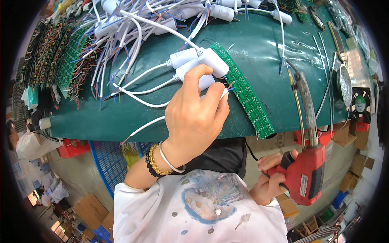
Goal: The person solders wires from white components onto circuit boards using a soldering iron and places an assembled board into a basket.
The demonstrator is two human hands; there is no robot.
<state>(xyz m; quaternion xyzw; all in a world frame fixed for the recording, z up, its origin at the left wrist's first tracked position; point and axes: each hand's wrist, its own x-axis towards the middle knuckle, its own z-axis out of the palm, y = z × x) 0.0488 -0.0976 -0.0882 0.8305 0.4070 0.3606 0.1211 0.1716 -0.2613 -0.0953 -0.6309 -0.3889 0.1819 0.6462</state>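
Note:
My left hand [196, 107] reaches over the bench with thumb and fingers closed round a white cable [221, 94]. The cable's bare red and blue wire ends touch or nearly touch a green circuit board strip [245, 95] lying aslant in front of me. White plastic cylinders [214, 62] with cables lie against the strip's left side; the bent forefinger is close to them. Low on the right, my right hand [271, 176] grips a red soldering gun [306, 174] by its handle. The gun's barrel and thin brass tube point up over the bench, their tips apart from the strip.
A big heap of white cylinders with cables [186, 12] covers the far side of the green bench [259, 32]. Stacks of populated boards [44, 52] stand at far left. Rods of wire [328, 73], a round metal tin [345, 85] and a small black fan [360, 105] lie right.

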